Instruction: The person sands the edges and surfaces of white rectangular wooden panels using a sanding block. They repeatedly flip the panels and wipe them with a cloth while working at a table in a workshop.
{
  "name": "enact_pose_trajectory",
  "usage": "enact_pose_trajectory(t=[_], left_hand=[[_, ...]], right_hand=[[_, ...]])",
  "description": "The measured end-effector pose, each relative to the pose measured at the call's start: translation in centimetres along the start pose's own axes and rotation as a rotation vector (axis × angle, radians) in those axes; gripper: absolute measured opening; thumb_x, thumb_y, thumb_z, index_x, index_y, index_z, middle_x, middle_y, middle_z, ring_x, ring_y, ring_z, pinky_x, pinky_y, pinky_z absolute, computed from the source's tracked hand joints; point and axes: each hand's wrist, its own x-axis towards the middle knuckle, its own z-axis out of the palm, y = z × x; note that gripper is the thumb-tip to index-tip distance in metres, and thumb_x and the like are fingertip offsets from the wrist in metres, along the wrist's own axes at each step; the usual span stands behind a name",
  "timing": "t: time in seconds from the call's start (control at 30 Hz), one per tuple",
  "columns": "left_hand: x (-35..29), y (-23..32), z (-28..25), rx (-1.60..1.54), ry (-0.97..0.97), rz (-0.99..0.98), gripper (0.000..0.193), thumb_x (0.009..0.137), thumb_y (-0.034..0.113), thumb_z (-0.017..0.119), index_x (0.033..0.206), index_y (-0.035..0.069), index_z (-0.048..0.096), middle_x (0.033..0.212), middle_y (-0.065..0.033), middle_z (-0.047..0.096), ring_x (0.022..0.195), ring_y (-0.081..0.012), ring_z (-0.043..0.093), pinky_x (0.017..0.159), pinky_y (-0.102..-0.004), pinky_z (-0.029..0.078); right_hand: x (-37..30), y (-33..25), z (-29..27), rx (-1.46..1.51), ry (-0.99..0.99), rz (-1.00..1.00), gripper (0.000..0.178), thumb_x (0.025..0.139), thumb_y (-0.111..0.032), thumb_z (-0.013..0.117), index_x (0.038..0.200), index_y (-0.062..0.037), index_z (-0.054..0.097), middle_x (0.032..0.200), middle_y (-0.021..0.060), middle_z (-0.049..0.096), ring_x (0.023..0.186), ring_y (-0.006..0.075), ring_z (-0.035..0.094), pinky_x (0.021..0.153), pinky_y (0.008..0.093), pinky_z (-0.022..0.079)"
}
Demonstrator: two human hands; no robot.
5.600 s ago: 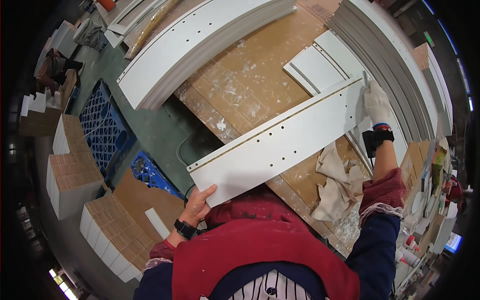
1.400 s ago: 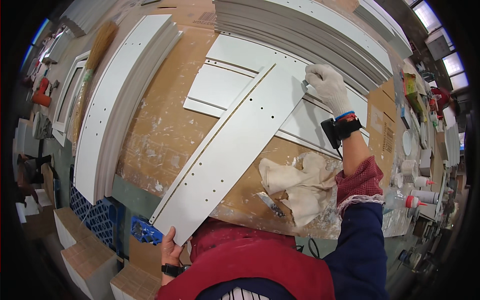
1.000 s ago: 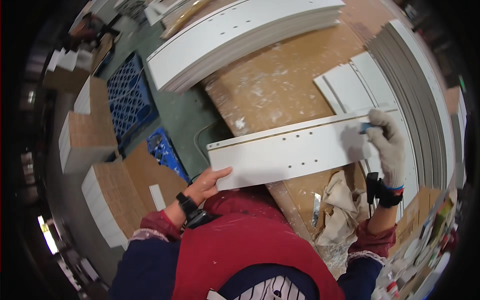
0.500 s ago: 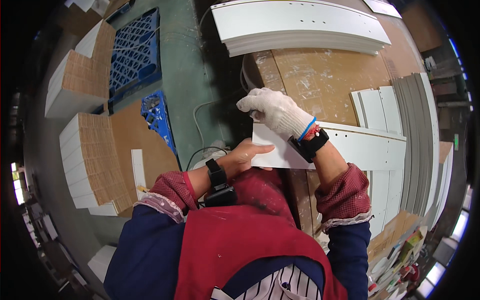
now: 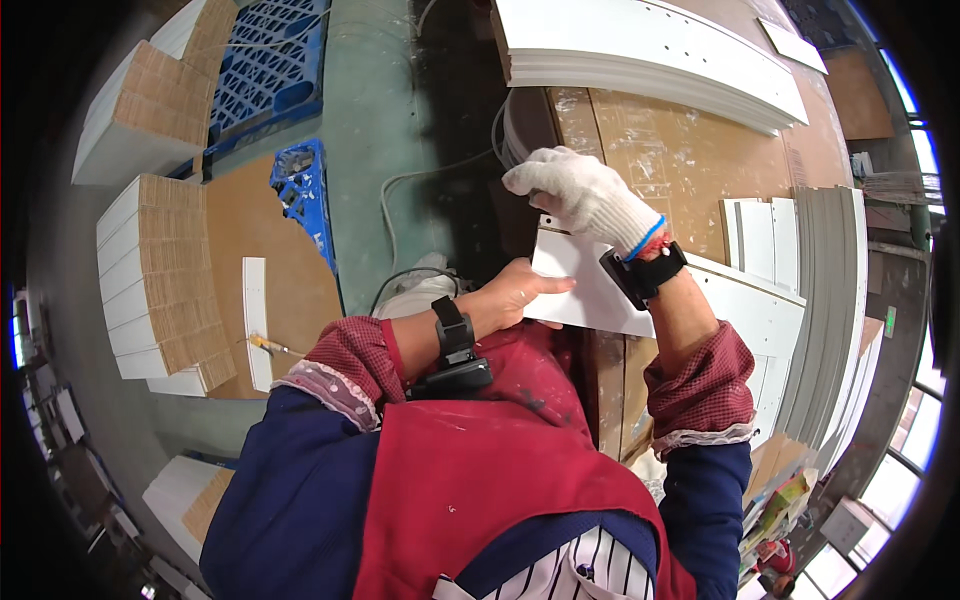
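A long white board with small holes lies across the near edge of the brown worktable, its left end sticking out past that edge. My bare left hand grips this end, thumb flat on the white face and fingers underneath. Above the board's far edge is my right hand in a white knitted glove. Its fingers are curled closed, and whatever they hold is hidden by the glove. Black straps with small devices sit on both my wrists.
Stacked white boards lie at the table's far end. More boards stand on edge at right. To the left are white-faced stacks, a blue pallet, and a brush beside a white strip. A hose crosses the floor.
The whole view has shifted, so the worktable sits further right and the stacks further left. Both hands stay at the board's left end, with its face looking slightly more tilted.
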Motion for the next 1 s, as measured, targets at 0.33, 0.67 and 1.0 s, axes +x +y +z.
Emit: enact_pose_trajectory(t=[0.33,0.67,1.0], left_hand=[[0.0,-0.1,-0.3,-0.028,-0.013,-0.007,0.038,0.078,0.016,0.071,0.110,0.003,0.057,0.101,-0.0094,0.063,0.089,-0.0252,0.063,0.065,-0.0422,0.056],[0.2,-0.3,-0.4,-0.079,-0.020,0.017,0.039,0.076,0.011,0.072,0.110,0.001,0.058,0.103,-0.0112,0.063,0.090,-0.0246,0.064,0.068,-0.0410,0.056],[-0.2,0.4,0.2,-0.083,-0.006,0.016,0.037,0.076,0.007,0.070,0.110,0.000,0.058,0.104,-0.0120,0.063,0.093,-0.0250,0.063,0.073,-0.0415,0.055]], right_hand=[[-0.1,-1.0,-0.1,0.050,0.011,0.028,0.030,0.072,-0.002,0.062,0.100,-0.0126,0.060,0.092,0.0055,0.059,0.089,0.0284,0.057,0.074,0.0360,0.049],[-1.0,-2.2,-0.9,0.025,-0.080,0.001,0.033,0.073,0.000,0.057,0.102,-0.0142,0.061,0.094,0.0066,0.059,0.092,0.0283,0.056,0.074,0.0365,0.049],[-1.3,-2.2,-0.7,-0.013,-0.061,0.005,0.035,0.072,0.000,0.057,0.104,-0.0142,0.061,0.089,0.0045,0.060,0.091,0.0263,0.056,0.077,0.0348,0.050]])
